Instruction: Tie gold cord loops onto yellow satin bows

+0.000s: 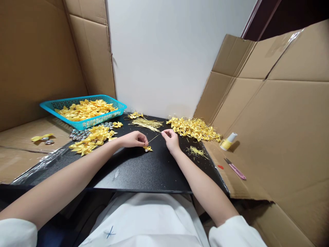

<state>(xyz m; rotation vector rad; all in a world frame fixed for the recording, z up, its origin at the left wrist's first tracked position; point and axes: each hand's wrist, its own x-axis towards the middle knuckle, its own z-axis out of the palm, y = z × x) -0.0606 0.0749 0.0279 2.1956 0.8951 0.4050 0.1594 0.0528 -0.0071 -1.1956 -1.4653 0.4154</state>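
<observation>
My left hand [134,139] is closed in a pinch on a small yellow ribbon bow [149,149] just above the black tabletop. A small silvery piece shows at the bow's middle. From there a thin gold cord [155,138] runs taut, slanting up to my right hand [171,140], whose thumb and finger pinch its far end. Behind the hands lies a bundle of loose gold cords [146,123]. Left of my left hand are a pile of yellow bows [96,137] and a heap of silvery domed pieces [81,134].
A turquoise basket [82,125] of yellow bows stands back left. Bows with cords form a pile [192,127] at back right, near cord scraps [196,151]. On the cardboard at right are a thread spool [228,141] and pink-handled snips [236,169]. Cardboard walls flank both sides.
</observation>
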